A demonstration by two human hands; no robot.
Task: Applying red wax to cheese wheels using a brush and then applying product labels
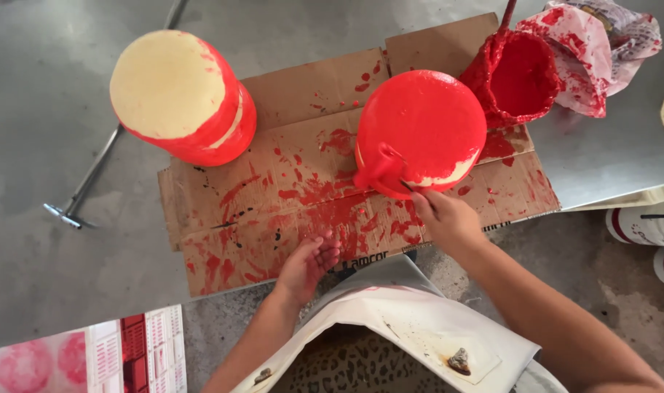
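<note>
Far left on the steel desk (48, 87), a half-coated wheel (180, 94): pale top bare, red only round the side, well apart from both hands. Best left alone while wet.

Next, the left hand (310, 263), lying loose on the spattered cardboard (274, 211), grip slack and holding nothing. Better used, by the look of it, to steady the cardboard at its near edge, away from the wet splashes.

Then the red wheel (421, 131), standing on the cardboard just above the right hand (445, 218). Right grip pinched narrow on a brush (390, 169), its red head pressed against the lower rim, where a pale strip remains uncovered. Short, even strokes along that strip likely the way to close the gap; light pressure, to avoid runs onto the cardboard.

Furthest right, a red-crusted paint pot (520, 76), just beside the wheel, within reach for reloading; behind it, stained paper (594, 51).
</note>
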